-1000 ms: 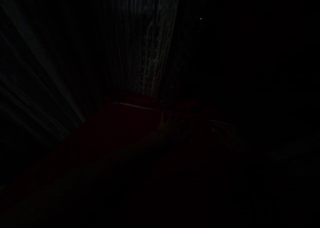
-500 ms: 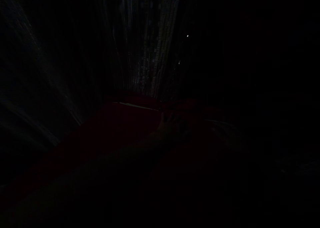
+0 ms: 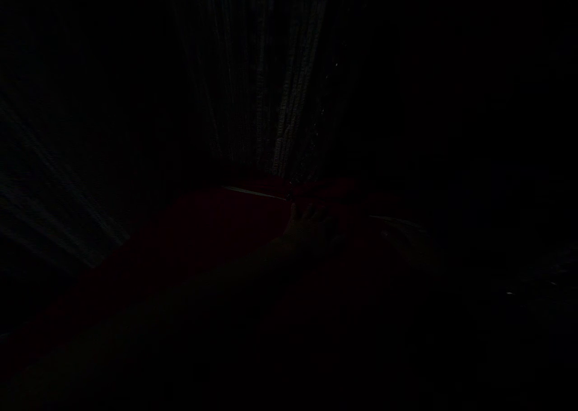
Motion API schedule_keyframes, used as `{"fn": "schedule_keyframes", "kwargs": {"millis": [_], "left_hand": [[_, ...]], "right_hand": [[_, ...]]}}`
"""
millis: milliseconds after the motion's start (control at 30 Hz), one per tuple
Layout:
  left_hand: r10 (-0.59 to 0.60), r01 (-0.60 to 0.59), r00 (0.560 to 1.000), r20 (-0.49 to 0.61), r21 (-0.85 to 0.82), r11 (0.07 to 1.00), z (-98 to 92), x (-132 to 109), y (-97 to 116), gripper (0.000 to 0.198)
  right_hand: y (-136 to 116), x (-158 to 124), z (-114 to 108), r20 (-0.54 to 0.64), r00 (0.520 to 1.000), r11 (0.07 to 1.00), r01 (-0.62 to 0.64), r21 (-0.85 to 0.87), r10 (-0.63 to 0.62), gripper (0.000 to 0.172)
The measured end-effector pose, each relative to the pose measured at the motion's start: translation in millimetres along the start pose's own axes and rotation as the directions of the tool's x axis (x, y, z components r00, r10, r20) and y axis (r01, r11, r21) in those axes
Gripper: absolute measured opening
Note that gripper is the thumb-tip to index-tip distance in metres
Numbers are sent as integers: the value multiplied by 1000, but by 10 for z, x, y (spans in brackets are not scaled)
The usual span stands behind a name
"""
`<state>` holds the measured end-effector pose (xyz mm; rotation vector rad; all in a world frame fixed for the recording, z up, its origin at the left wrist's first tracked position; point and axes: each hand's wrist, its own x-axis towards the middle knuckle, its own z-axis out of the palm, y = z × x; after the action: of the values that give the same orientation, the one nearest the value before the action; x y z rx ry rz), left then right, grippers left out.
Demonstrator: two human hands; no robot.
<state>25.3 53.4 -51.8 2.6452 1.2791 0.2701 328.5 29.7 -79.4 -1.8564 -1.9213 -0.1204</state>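
Note:
The view is almost black. My left forearm reaches in from the lower left, and my left hand (image 3: 311, 227) rests on or just over a dark red surface (image 3: 217, 224) that looks like cloth. Its fingers appear spread, and nothing shows in them. Just beyond the fingertips, a thin pale strip (image 3: 255, 192) runs across the red. To the right, a dim shape (image 3: 406, 242) with a pale upper edge might be my right hand, but darkness hides its fingers and anything it touches.
Behind the red surface hangs a dark, curtain-like sheet (image 3: 289, 110) with faint vertical streaks and glints. Similar streaked folds (image 3: 58, 188) run down the left side. Small bright specks (image 3: 510, 293) show at the far right. Everything else there is lost in darkness.
The scene is dimmer. The streaked folds at left and back show different highlights, and less of the pale strip is visible. My left hand stays in about the same place.

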Motion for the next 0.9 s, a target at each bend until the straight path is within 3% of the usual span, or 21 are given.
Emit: {"fn": "schedule_keyframes", "kwargs": {"millis": [333, 733, 900], "left_hand": [[3, -3, 1000, 12, 5, 1000, -32, -20, 3, 69], [6, -6, 1000, 9, -11, 1000, -12, -14, -16, 72], [7, -7, 1000, 0, 7, 1000, -2, -11, -11, 69]], "right_hand": [[26, 29, -76, 82, 996, 999, 32, -28, -29, 45], [122, 9, -12, 50, 999, 999, 13, -38, -11, 49], [157, 37, 133, -2, 1000, 999, -20, -28, 20, 37]]}}
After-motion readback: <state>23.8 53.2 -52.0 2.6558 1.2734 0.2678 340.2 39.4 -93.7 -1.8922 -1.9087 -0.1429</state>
